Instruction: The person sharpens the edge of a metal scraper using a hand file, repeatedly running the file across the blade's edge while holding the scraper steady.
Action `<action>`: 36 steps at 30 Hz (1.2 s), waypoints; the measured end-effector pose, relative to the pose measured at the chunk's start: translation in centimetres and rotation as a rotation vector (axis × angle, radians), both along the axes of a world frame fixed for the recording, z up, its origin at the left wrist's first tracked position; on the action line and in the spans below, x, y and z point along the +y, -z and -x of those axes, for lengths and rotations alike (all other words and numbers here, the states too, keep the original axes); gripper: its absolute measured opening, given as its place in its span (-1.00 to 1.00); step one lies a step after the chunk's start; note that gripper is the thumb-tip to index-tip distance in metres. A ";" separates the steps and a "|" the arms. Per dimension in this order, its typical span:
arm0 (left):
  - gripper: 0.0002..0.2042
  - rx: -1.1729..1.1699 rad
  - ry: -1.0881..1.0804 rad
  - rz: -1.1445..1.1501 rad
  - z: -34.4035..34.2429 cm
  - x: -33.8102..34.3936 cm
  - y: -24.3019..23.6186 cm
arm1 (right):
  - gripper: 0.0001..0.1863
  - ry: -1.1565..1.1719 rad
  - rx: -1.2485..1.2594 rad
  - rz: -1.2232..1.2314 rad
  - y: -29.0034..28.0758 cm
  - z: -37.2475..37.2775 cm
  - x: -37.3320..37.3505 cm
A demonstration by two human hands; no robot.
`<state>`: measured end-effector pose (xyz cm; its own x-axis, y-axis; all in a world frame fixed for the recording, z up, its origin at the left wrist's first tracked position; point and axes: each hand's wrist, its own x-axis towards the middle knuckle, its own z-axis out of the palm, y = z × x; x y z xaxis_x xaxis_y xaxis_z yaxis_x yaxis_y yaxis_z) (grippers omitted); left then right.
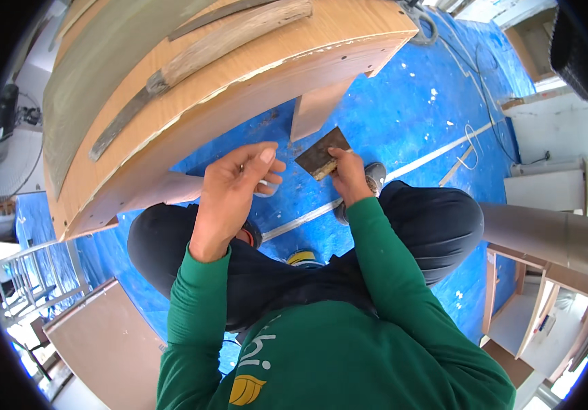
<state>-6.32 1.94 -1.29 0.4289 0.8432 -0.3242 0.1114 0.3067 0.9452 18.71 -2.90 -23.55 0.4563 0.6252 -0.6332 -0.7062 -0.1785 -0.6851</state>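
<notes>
My right hand [352, 176] grips a flat, rectangular dark scraper blade [316, 156] with a pale, crusted lower edge; the thumb lies on its face. To its left, my left hand [234, 186] is raised with curled fingers and the thumb against them. A tiny dark spot shows between those fingers, too small to make out. Both hands are apart, above the floor and in front of a wooden panel [348, 27] with a curved edge. On that panel lies a worn tool with a wooden handle [239, 42] and a narrow, stained blade [127, 123].
Blue plastic sheeting [403, 102] covers the floor, crossed by a pale strip [437, 154]. A cable [482, 82] runs along the right. Wooden cabinet frames [536, 301] stand at the lower right. A brown board [113, 345] and a metal rack [31, 280] are at the left.
</notes>
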 end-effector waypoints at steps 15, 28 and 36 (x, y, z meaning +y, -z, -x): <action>-0.64 0.065 -0.028 0.146 1.0 0.2 0.3 | -0.75 -0.058 0.174 0.078 19.3 -0.3 7.1; -0.67 0.008 0.088 0.078 1.2 -0.8 -1.2 | -0.65 -0.188 0.033 -0.157 -2.0 -1.2 7.0; -0.63 0.087 0.038 -0.139 1.7 -1.1 1.3 | -0.52 -0.284 0.048 -0.253 -16.5 0.2 -4.2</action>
